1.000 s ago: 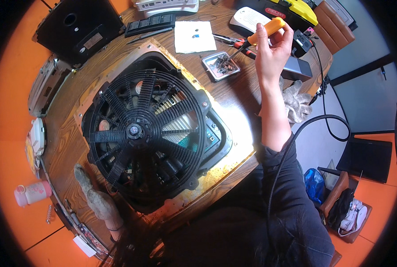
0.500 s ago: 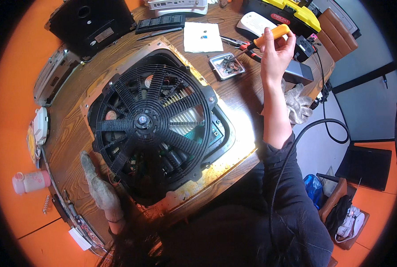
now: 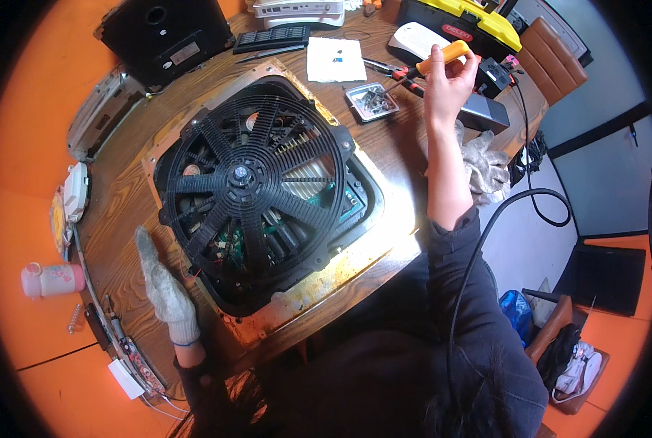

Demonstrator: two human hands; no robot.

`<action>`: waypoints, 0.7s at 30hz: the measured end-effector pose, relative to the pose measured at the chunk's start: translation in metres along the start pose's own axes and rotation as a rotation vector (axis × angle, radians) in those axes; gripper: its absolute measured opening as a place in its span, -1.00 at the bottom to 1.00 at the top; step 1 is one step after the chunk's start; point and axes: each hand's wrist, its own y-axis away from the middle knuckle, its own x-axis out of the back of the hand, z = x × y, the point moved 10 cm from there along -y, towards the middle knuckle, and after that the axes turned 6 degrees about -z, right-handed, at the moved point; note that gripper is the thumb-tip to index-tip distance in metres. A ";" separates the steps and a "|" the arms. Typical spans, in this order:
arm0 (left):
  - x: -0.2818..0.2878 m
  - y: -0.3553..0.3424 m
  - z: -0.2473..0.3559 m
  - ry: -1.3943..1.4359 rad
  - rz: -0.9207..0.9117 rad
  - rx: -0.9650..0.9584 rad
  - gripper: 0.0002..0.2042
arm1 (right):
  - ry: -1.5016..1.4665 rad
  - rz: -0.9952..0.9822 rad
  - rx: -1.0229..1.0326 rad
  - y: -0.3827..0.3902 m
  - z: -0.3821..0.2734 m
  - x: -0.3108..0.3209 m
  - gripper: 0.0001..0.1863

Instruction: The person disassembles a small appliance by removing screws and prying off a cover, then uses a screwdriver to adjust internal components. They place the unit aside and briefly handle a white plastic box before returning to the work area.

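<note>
My right hand (image 3: 446, 87), bare, grips an orange-handled screwdriver (image 3: 448, 52), its shaft angled down-left toward a small tray (image 3: 372, 102) of screws and small parts; whether the tip touches them I cannot tell. My left hand (image 3: 164, 288), in a pale knit glove, lies with fingers stretched out beside the left edge of a metal-framed unit (image 3: 330, 285). On that unit sits a black slatted round fan housing (image 3: 257, 190), with circuit boards and heatsink fins showing beneath. A loose knit glove (image 3: 483, 164) lies beside my right forearm.
Pliers (image 3: 388, 69), a white paper towel (image 3: 335, 66), a bit case (image 3: 267, 40) and a yellow-lidded toolbox (image 3: 461, 22) are at the back. A black box (image 3: 158, 44) stands back left. A thick black cable (image 3: 527, 193) loops at right, near a brown chair (image 3: 549, 51).
The whole scene sits slightly higher and further right in the picture. My left hand has moved a little upward along the unit's side. My right hand keeps its hold on the screwdriver.
</note>
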 end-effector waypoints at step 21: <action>-0.002 -0.001 -0.008 -0.011 -0.050 -0.008 -0.49 | -0.141 -0.021 -0.048 0.004 -0.006 -0.006 -0.63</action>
